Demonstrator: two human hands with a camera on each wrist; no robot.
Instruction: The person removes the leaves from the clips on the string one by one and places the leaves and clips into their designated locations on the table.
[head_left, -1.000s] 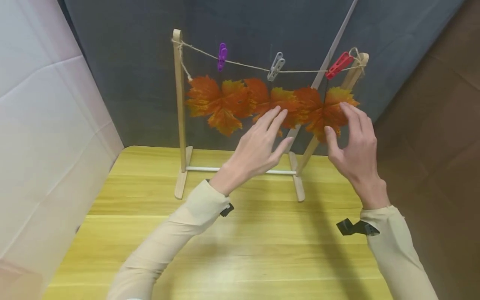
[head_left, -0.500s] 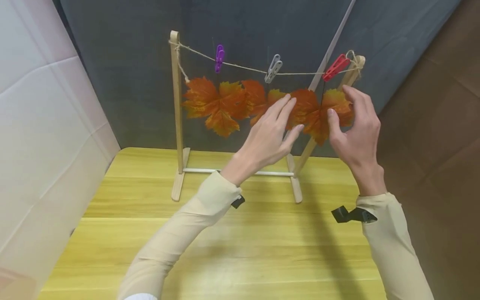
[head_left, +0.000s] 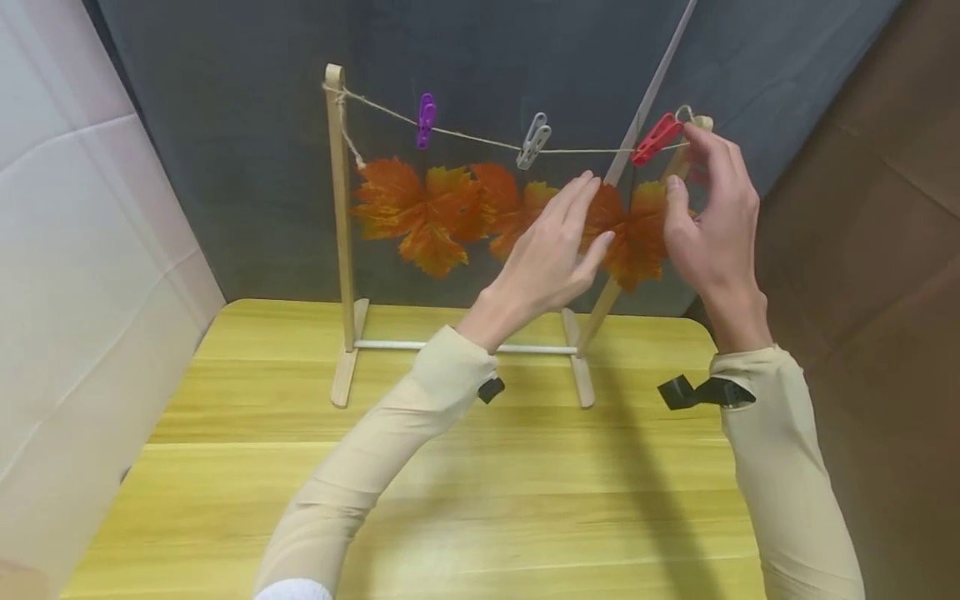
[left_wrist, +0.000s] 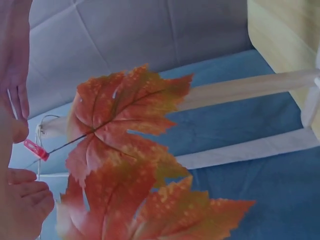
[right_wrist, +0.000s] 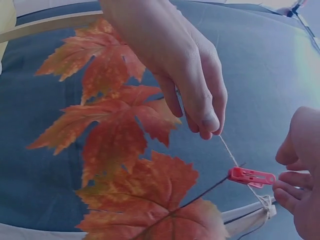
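Observation:
My right hand (head_left: 716, 221) is at the right end of a twine line (head_left: 472, 137), its fingertips right at the handle end of a red clothespin (right_wrist: 252, 176). Thumb and fingers stand apart there in the right wrist view. The clothespin grips the twine and the dark stem of an orange maple leaf (head_left: 637, 229). My left hand (head_left: 543, 258), fingers straight, is raised in front of the middle leaf (head_left: 510, 204) and hides part of it. Another orange leaf (head_left: 420, 208) hangs at the left below a purple clothespin (head_left: 426, 122). A grey clothespin (head_left: 534, 142) sits mid-line.
The twine is tied between two wooden posts (head_left: 341, 217) joined by a white rod (head_left: 390, 344) near their feet. This stand is on a yellow wood-grain table (head_left: 300, 475). A dark cloth (head_left: 247, 167) hangs behind, with a pale panel on the left and a brown one on the right.
My right hand has risen from the right leaf to the red clothespin. My left hand has shifted slightly up and right. The whole scene has drifted a little left in view.

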